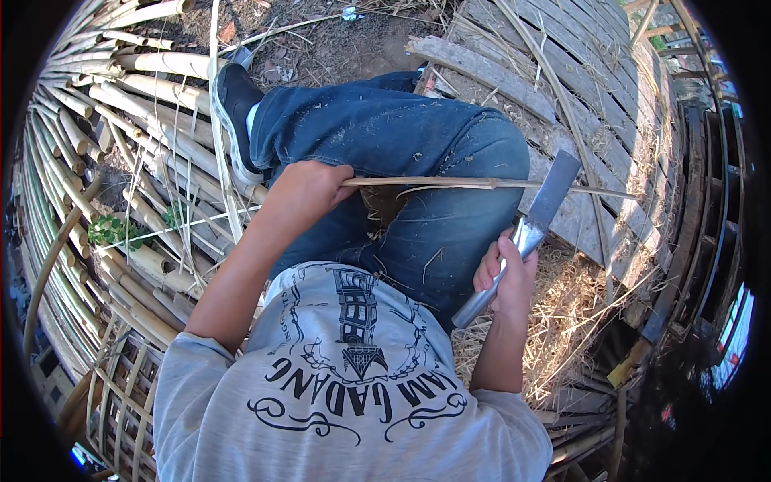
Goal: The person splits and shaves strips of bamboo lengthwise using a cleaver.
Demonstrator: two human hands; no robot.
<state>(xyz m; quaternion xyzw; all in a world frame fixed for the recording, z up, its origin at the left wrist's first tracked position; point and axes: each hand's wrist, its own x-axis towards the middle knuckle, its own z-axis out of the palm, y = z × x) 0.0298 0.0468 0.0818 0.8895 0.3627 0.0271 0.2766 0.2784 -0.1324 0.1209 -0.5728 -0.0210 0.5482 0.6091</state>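
A thin split bamboo strip (450, 183) lies crosswise over my jeans at the knee. My left hand (309, 189) is closed around its left end. In my right hand (511, 273) is a machete (554, 191) with a broad flat blade and a shiny tubular metal handle. The blade points up and to the right and crosses the strip, whose thin tip runs on past it. A sliver hangs partly split from the strip's underside. My right fingers wrap the handle just below the blade.
Many bamboo poles (152, 104) are piled on the left, with a small green plant (116, 231) among them. A slatted wooden platform (594, 88) stands at the right. Straw-like shavings (562, 313) cover the ground beside my right arm. A woven bamboo frame (120, 394) sits lower left.
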